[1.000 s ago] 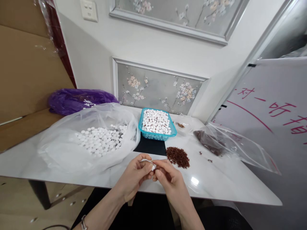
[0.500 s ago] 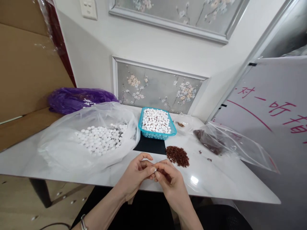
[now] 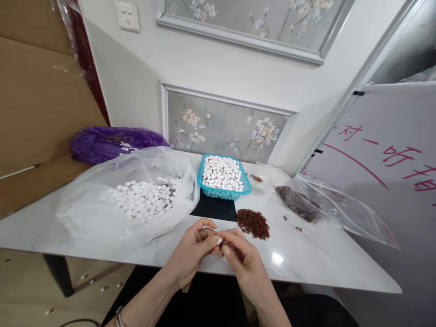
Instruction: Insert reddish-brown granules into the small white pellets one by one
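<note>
My left hand (image 3: pixel 195 247) pinches a small white bead-like piece (image 3: pixel 220 241) between thumb and fingertips, over the table's front edge. Against it, my right hand (image 3: pixel 243 254) holds a tiny dark red-brown piece (image 3: pixel 221 245) in a pinch; fingertips partly hide both. Just beyond the right hand lies a heap of small red-brown pieces (image 3: pixel 252 223). A turquoise basket (image 3: pixel 223 195) full of white pieces with some reddish spots stands farther back. To the left, a translucent plastic bag (image 3: pixel 85 209) lies open, with many white oval pieces (image 3: pixel 146 200) inside.
A purple bag (image 3: pixel 91 143) lies at the back left beside a cardboard box (image 3: pixel 37 100). At right is a zip bag (image 3: pixel 340 211) with dark red-brown contents. A black mat (image 3: pixel 214 208) lies under the basket. Several white pieces are scattered on the floor.
The white piece shows more between my fingertips, and a dark red-brown bit is now visible against it. My right fingers have shifted slightly. The view has moved a little.
</note>
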Action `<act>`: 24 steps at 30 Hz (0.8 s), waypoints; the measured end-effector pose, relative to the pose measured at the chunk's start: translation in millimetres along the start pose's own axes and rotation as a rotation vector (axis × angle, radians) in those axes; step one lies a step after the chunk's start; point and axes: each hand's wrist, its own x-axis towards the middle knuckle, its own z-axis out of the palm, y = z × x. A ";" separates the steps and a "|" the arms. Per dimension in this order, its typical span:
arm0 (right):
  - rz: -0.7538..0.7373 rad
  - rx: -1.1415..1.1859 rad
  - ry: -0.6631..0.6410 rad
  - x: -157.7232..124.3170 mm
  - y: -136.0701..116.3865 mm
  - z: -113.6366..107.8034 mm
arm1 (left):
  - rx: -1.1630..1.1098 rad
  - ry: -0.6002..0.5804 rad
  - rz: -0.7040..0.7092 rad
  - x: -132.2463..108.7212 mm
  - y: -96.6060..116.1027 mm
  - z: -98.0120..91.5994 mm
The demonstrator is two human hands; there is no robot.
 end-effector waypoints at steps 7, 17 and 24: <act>-0.026 -0.119 0.040 7.9 1.2 -1.9 | 0.012 0.033 0.006 -0.3 -3.5 -0.6; -0.232 -0.738 0.414 84.5 -2.2 -35.8 | 0.039 0.063 0.053 -6.1 -14.2 -0.1; -0.174 -0.896 0.420 139.8 26.8 -60.7 | 0.110 0.042 0.040 -8.4 -15.0 0.0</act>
